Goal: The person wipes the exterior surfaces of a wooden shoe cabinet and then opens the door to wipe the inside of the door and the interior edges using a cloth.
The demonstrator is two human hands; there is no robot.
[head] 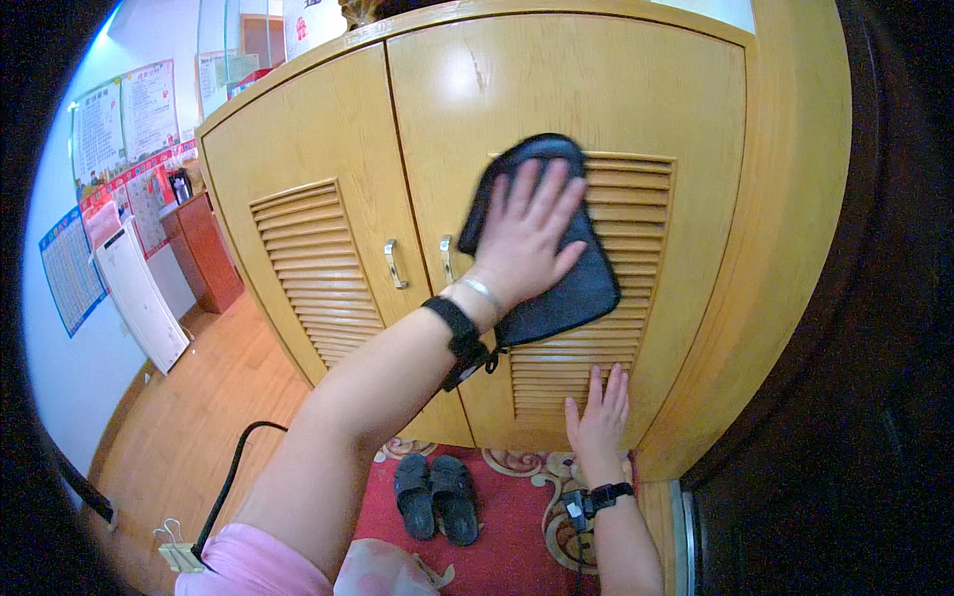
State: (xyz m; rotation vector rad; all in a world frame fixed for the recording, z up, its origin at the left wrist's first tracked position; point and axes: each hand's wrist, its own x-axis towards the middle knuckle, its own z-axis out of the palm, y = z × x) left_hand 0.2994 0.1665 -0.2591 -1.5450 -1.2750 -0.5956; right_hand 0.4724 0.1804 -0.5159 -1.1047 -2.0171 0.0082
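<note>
With its fingers spread, my left hand lies flat over a black zippered pouch, which is in front of the right door of a wooden cabinet. The pouch covers part of the door's louvred panel, and a zip pull dangles near its lower corner. Lower down, my right hand holds nothing. Its spread fingers are at the bottom of the same louvres; whether they touch the wood I cannot tell. Black bands circle both wrists, and a silver bangle is on the left one.
Two metal handles stick out by the door seam. Dark slippers rest on a red patterned mat below. A black cable curves by my left sleeve. A dark door stands at right, a white appliance at left.
</note>
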